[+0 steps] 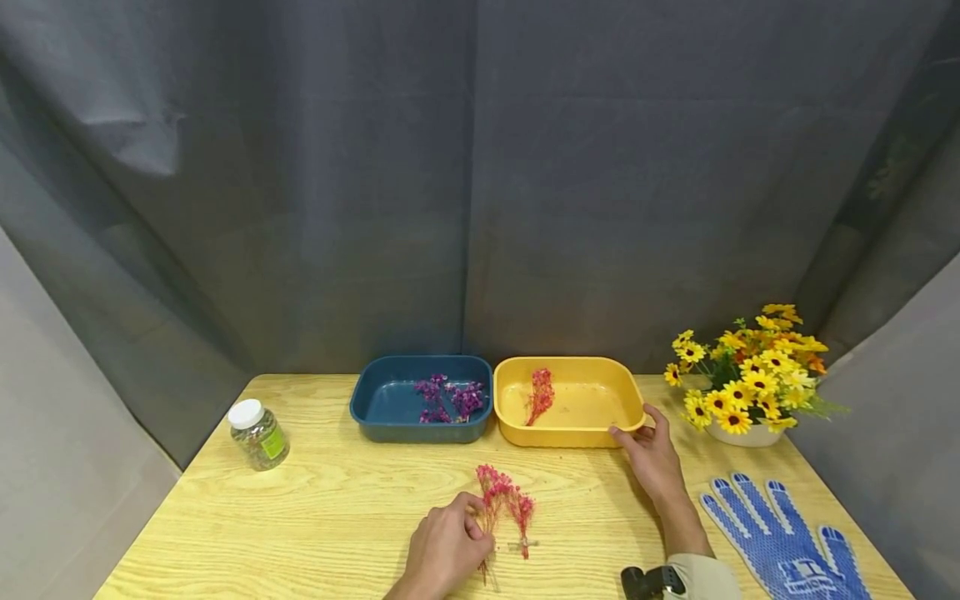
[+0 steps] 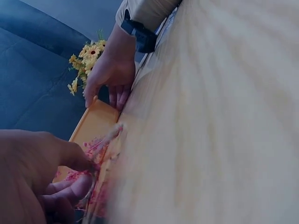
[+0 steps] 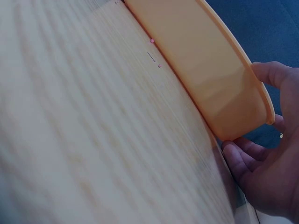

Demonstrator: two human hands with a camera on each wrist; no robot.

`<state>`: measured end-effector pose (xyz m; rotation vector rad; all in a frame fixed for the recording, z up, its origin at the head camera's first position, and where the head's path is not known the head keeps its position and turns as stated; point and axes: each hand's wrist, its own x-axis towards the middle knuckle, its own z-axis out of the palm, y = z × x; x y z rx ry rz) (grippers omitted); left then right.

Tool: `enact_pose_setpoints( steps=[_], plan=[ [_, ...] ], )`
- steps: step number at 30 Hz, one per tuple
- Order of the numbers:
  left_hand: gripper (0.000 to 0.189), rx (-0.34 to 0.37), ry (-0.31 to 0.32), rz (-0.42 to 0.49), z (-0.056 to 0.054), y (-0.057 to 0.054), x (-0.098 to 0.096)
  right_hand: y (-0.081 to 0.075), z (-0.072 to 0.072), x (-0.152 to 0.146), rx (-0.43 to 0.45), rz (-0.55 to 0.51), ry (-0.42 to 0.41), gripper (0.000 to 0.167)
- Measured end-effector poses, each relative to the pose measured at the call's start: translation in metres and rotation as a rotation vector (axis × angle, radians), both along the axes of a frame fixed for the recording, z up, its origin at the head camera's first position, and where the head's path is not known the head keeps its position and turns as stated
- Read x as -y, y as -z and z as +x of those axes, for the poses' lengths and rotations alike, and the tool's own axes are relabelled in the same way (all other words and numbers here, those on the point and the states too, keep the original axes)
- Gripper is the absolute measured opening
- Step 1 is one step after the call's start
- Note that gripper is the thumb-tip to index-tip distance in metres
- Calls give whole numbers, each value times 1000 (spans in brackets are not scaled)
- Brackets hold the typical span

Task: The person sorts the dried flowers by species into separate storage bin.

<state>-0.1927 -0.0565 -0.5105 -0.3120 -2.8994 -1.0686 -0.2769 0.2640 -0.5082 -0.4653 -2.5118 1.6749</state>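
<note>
Near the front of the table my left hand [image 1: 448, 543] pinches the stems of a sprig of pink dried flowers [image 1: 492, 482] between thumb and fingers. A second pink sprig [image 1: 521, 510], with a tie around its stems, is just right of it. My right hand [image 1: 654, 457] holds the front right corner of a yellow bin [image 1: 577, 437], one digit on the rim and other fingers low against the wall, as the right wrist view shows. Inside the bin lies another pink sprig [image 1: 541, 395]. Purple dried flowers [image 1: 467, 400] lie in the blue bin [image 1: 420, 432] beside it.
A white-lidded jar [image 1: 259, 437] stands at the left. Yellow artificial flowers [image 1: 757, 379] in a white pot [image 1: 750, 435] are at the back right, with a blue dotted glove [image 1: 787, 542] in front. Small pink bits [image 3: 152, 41] lie by the yellow bin. A dark curtain hangs behind.
</note>
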Motion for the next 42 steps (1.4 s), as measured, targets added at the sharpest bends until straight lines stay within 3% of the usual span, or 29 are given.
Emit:
enact_pose_setpoints(
  steps=[8,24,27,31,38,42],
  plan=[
    [34,-59,-74,63,-5,-10,2,1,-2,1,-2,-12,-5,92],
    [32,-228,-79,72,-4,-10,0,2,1,1,19,-2,-14,96],
    [33,-199,-66,66,-4,-8,1,2,1,1,20,3,-12,94],
    [33,-107,-30,23,-6,-6,2,2,1,0,18,3,-6,91],
    [20,-20,-40,-113,-5,-6,6,1,2,-1,22,-3,-7,94],
    [18,11,-11,-178,-3,-7,7,0,2,-2,19,-6,-15,93]
  ],
)
